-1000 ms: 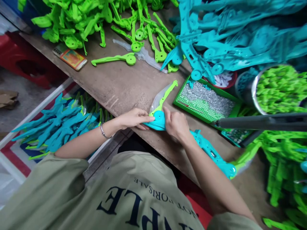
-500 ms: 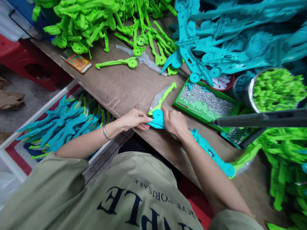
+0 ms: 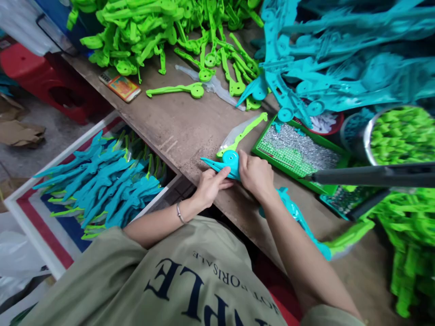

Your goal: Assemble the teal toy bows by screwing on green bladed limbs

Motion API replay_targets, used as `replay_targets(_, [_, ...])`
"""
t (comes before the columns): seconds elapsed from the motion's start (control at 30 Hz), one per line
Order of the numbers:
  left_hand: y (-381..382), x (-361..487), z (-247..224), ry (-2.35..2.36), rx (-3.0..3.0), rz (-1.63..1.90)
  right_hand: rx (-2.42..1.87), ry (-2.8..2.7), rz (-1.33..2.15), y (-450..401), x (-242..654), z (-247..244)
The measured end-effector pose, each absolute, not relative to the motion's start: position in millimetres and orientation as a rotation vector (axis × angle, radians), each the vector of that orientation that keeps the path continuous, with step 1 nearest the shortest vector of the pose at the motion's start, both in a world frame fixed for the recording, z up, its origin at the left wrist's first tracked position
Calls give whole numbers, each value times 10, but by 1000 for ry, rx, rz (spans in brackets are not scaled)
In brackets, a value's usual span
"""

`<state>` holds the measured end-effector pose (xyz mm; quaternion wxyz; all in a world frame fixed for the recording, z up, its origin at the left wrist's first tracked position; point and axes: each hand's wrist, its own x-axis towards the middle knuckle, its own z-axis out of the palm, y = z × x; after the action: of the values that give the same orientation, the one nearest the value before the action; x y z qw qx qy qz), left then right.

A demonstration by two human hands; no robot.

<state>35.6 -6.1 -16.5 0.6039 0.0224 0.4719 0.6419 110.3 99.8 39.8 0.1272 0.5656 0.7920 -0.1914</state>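
My right hand (image 3: pixel 255 174) is closed around a bright blue plastic toy piece (image 3: pixel 231 158) with a round pivot and a pointed wing. My left hand (image 3: pixel 212 185) pinches the piece's lower edge between thumb and fingers. From the pivot, a green arm (image 3: pixel 243 135) with a clear plastic blade (image 3: pixel 233 136) extends away over the tabletop. Beyond my right wrist, a blue body (image 3: pixel 294 210) runs to another green arm (image 3: pixel 351 237); my wrist hides whether it joins the held piece.
Green arms (image 3: pixel 136 34) are heaped at the back left, blue parts (image 3: pixel 340 68) at the back right. A green tray (image 3: pixel 292 167) holds small metal pieces. A dark bar (image 3: pixel 370 175) juts in from the right. A phone (image 3: pixel 120 86) lies near the left edge; blue-green assemblies (image 3: pixel 102 181) fill a box below.
My left hand has shifted right, under the blue piece, and its pointed wing now shows. The blue body beyond my right wrist has tilted towards its edge. The whole view has shifted slightly.
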Motion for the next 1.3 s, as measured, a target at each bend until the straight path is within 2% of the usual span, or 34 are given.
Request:
replay_targets(0.57, [-47,119,-111,1211,-27,1464,1598,2362,-517,1048,1146,287])
replay_targets(0.73, [-57,-56,-54,1162,73,1268,1617,2331,-570,1086,1162,249])
replay_targets(1.1, [-73,-212,-47,1378,81,1352,1572,2305,-562,1110,1144,256])
replay_targets(1.3, [-50,-386,-3,1419,206,1231,1595,2613,-517,1062,1217,126])
